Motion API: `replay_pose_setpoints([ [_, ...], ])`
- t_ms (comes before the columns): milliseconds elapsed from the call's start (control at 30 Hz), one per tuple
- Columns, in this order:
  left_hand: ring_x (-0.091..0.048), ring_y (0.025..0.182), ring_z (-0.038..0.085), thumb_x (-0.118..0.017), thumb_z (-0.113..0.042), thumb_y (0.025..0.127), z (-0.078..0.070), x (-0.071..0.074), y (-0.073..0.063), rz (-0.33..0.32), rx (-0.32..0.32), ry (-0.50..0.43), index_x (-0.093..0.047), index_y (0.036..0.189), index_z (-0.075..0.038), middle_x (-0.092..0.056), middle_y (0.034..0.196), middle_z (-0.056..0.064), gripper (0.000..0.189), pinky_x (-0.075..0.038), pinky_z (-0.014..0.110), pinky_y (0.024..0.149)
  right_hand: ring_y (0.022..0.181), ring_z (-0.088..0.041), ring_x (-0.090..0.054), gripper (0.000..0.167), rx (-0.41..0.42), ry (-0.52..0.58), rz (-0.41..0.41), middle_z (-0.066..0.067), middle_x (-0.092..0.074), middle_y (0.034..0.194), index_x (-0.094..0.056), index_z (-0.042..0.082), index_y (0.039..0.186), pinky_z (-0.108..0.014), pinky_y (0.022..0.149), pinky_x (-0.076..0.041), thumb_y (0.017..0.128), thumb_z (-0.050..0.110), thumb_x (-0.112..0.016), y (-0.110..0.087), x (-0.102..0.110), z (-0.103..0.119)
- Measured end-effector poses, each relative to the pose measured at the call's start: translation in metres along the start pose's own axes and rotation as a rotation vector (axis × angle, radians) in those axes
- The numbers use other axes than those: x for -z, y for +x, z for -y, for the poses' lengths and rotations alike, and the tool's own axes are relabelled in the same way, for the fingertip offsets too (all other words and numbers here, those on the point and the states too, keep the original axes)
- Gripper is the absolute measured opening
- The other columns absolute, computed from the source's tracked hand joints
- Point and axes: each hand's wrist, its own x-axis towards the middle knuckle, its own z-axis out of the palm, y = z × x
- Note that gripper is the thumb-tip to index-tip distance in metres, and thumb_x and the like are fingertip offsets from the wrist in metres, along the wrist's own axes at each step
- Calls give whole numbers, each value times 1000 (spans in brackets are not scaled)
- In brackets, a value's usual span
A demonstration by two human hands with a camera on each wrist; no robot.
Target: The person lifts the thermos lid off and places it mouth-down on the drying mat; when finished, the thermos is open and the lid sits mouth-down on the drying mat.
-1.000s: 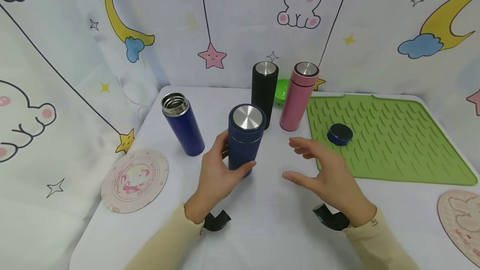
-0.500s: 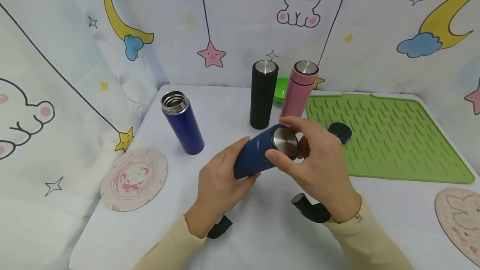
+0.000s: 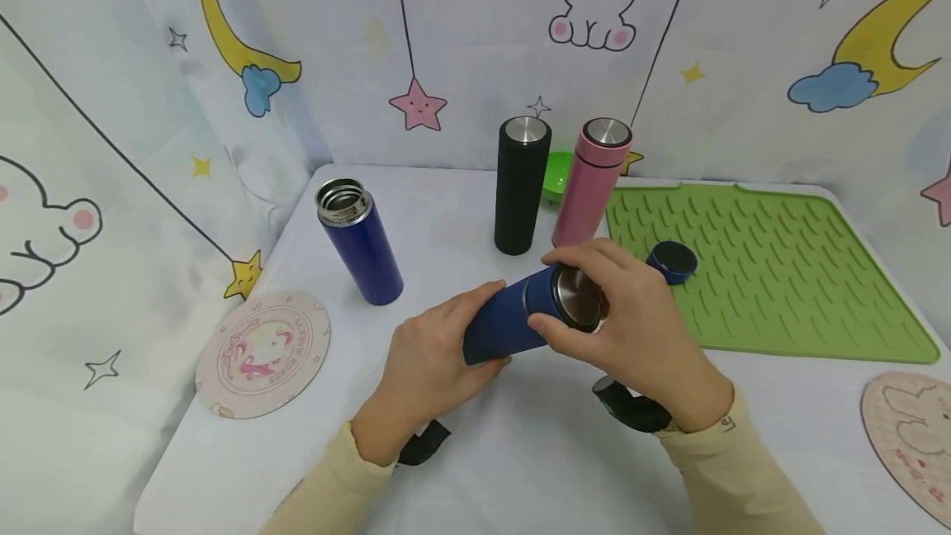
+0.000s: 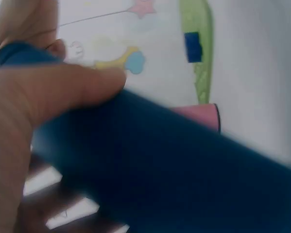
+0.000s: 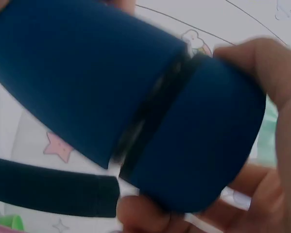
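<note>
A dark blue thermos bottle (image 3: 501,327) is held tilted above the table, its top pointing right. My left hand (image 3: 427,357) grips its body, with the thumb (image 4: 82,85) across the side in the left wrist view. Fingers and thumb of my right hand (image 3: 642,324) hold its lid (image 3: 578,297), which has a steel top. Between lid and body, a dark ring with a bit of steel shows in the right wrist view. To the left stands a lidless royal blue thermos (image 3: 366,250), its steel mouth bare. A small blue lid (image 3: 672,262) lies on the green mat.
Behind my hands stand a black thermos (image 3: 520,196) and a pink thermos (image 3: 590,188), with a green bowl (image 3: 557,176) partly hidden behind them. The green mat (image 3: 787,287) covers the right side. Round coasters lie left (image 3: 263,353) and right (image 3: 910,436).
My left hand has tipped the dark blue thermos from upright towards the right. My right hand came in from the right, took hold of the lid, and both have shifted slightly right.
</note>
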Motion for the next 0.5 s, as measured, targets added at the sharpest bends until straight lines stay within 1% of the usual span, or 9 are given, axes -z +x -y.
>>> replay_pose_setpoints([
  [67,-76,105,15,-95,-38,73,4,6,1,97,2,-80,-53,148,-26,-75,127,0,86,-63,36,88,75,-3,-55,52,62,35,48,1,-68,112,-70,15,124,-17,64,-50,77,27,-90,-1,4,-2],
  [200,-72,104,9,-95,-37,73,12,19,4,314,-14,-273,-53,148,-30,-74,126,-6,86,-60,33,92,88,-3,-59,54,172,104,137,3,-68,117,-70,20,127,-15,73,-51,79,32,-90,-3,11,-2],
  [233,-72,105,8,-95,-36,73,14,21,5,360,-17,-316,-52,148,-30,-74,126,-6,87,-60,33,92,92,-4,-60,55,184,117,161,3,-68,118,-70,21,128,-15,75,-52,79,33,-90,-3,13,-1],
  [267,-71,105,7,-95,-36,73,15,23,5,390,-24,-352,-52,148,-30,-74,125,-7,87,-59,33,92,96,-4,-61,56,198,130,175,4,-68,119,-70,21,128,-15,77,-53,78,34,-91,-4,14,0],
  [300,-70,106,6,-95,-35,73,17,24,6,410,-29,-379,-52,148,-30,-74,125,-8,87,-59,33,93,97,-5,-62,57,210,141,187,5,-68,119,-69,21,129,-15,78,-53,77,34,-91,-4,15,1],
  [367,-70,107,6,-95,-34,73,18,25,6,415,-32,-397,-53,148,-29,-74,125,-7,86,-59,33,93,100,-5,-63,60,215,149,200,5,-68,121,-69,21,130,-15,82,-54,77,33,-92,-4,15,2],
  [433,-71,106,8,-96,-34,72,17,24,5,376,-24,-367,-53,147,-29,-74,125,-7,86,-59,33,92,101,-6,-64,62,209,131,193,4,-67,123,-67,20,133,-16,84,-55,77,32,-91,-5,14,2],
  [500,-73,104,9,-96,-34,72,14,22,3,309,-14,-308,-54,147,-29,-75,125,-6,86,-60,33,91,102,-7,-64,64,193,109,175,2,-67,126,-64,19,137,-18,86,-55,79,32,-89,-5,12,2],
])
